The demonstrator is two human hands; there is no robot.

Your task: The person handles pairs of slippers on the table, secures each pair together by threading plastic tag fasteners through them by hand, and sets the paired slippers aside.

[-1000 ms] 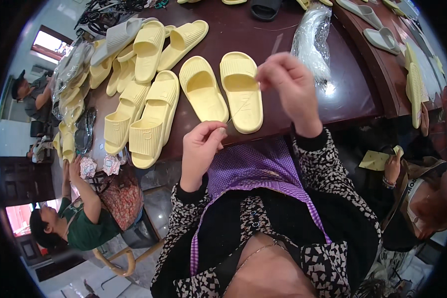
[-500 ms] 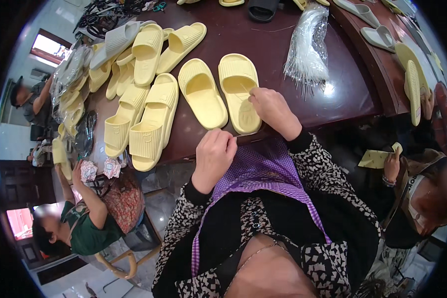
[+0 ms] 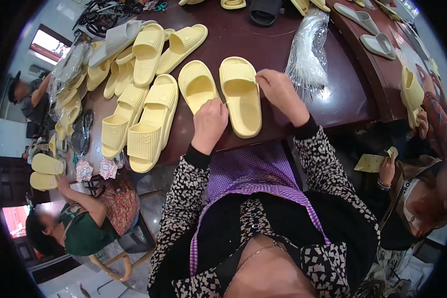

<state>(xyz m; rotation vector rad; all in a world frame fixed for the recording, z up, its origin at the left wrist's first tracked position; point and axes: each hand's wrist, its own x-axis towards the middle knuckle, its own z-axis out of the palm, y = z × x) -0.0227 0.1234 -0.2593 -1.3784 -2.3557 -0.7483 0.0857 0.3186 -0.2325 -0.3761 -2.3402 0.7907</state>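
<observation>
In front of me a pair of yellow slide slippers lies on the dark red table, toes pointing away. My left hand (image 3: 210,125) is closed between them, over the inner side of the left slipper (image 3: 195,74) and beside the right slipper (image 3: 242,107). My right hand (image 3: 283,97) is closed in a pinch at the outer edge of the right slipper's strap. Whatever the fingers of either hand hold is too small or hidden to make out. Left of this pair stand two more yellow slippers with ribbed straps (image 3: 156,102).
More yellow slippers (image 3: 146,47) and a grey slipper (image 3: 116,42) are heaped at the left. A bundle of thin clear plastic ties (image 3: 309,54) lies at the right. A black slipper (image 3: 264,12) sits at the back. People work on both sides; one holds yellow slippers (image 3: 47,164).
My left hand has moved up from the table edge to between the slippers. My right hand has come out of the right slipper to its outer side. The co-worker's slippers at left have turned.
</observation>
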